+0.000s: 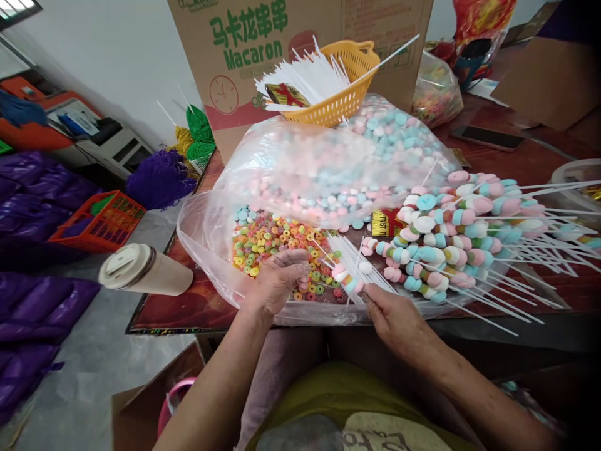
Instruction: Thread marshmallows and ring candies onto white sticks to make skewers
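An olive shirt (300,407) sits nearest me, the right hand (392,316) pinching a candy skewer (346,279) over the red table's (162,310) near side, the left hand (282,279) curled by ring candies (267,241), its grip unclear, grey floor (122,351) left, white wall (107,62) far.

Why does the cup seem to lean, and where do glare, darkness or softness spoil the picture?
All in the head view: the lidded cup leans outward, perhaps from wide-lens distortion; whitish glare on the plastic bag hazes the pastel candies beneath; the window, top left, is washed out; the lower right edge falls nearly black; the candy skewer in the right hand looks slightly soft.
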The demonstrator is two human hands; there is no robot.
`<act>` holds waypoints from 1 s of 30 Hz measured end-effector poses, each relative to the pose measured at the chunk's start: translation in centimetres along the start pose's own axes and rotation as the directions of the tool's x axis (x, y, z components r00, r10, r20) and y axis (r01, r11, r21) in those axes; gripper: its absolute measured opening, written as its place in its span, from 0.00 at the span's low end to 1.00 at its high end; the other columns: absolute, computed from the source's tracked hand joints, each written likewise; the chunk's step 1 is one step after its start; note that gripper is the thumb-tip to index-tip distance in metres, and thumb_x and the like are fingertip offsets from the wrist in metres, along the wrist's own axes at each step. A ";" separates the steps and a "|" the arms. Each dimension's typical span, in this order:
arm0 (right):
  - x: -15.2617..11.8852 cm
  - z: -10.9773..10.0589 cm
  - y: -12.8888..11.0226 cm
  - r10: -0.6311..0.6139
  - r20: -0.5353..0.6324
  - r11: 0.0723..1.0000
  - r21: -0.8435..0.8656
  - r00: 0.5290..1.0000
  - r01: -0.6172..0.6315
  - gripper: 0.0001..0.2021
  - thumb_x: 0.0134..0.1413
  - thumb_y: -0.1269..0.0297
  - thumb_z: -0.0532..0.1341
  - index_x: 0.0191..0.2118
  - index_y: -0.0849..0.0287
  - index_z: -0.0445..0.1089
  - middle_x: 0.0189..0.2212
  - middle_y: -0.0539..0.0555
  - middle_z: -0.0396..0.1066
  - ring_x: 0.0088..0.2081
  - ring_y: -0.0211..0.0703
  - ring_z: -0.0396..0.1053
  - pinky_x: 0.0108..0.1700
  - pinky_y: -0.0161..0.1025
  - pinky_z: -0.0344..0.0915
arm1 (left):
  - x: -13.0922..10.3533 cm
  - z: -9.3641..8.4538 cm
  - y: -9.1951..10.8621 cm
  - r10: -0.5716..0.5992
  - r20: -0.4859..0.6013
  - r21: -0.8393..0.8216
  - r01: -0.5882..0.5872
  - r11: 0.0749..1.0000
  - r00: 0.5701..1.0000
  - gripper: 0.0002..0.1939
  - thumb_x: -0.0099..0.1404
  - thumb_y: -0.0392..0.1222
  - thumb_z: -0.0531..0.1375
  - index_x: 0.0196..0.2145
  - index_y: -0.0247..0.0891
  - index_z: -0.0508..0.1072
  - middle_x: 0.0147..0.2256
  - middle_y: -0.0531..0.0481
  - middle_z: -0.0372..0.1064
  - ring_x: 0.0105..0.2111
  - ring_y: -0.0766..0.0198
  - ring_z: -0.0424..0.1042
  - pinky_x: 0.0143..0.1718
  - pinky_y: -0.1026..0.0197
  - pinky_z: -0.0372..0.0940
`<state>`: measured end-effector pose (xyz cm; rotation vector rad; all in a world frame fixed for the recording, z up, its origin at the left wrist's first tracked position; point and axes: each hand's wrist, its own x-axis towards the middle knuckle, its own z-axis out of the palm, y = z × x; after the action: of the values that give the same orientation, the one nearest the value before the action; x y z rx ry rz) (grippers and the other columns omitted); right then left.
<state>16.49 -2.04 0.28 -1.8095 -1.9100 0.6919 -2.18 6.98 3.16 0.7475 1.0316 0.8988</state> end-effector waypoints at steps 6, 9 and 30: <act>0.2 -0.7 0.8 -0.015 -0.025 1.000 -0.010 1.000 0.014 0.12 0.57 0.63 0.45 0.26 0.57 0.58 0.20 0.50 0.63 0.22 0.38 0.58 0.26 0.34 0.50 | 0.6 -0.5 -0.6 0.228 -0.103 0.401 -0.170 0.900 0.968 0.07 0.44 0.38 0.65 0.25 0.35 0.75 0.21 0.53 0.68 0.21 0.71 0.63 0.23 0.67 0.59; 0.1 -0.7 0.5 -0.039 0.036 0.999 -0.017 0.999 0.039 0.13 0.58 0.62 0.44 0.25 0.56 0.57 0.18 0.49 0.60 0.21 0.37 0.56 0.25 0.34 0.49 | 0.1 0.0 -1.0 0.180 -0.008 0.485 -0.154 0.861 0.984 0.07 0.46 0.38 0.64 0.27 0.35 0.77 0.25 0.50 0.71 0.23 0.69 0.65 0.24 0.66 0.60; -1.1 -2.4 1.6 -0.003 -0.078 0.998 -0.059 0.997 -0.002 0.13 0.56 0.60 0.47 0.25 0.57 0.60 0.19 0.50 0.62 0.21 0.37 0.56 0.25 0.33 0.51 | 0.8 3.5 -2.7 0.247 0.229 0.971 -0.240 0.014 0.942 0.11 0.57 0.37 0.54 0.35 0.39 0.75 0.38 0.45 0.70 0.37 0.56 0.69 0.38 0.56 0.63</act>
<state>19.32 -2.90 1.21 -1.8437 -1.8977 0.5615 1.98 6.12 1.71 2.2363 1.5364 0.2620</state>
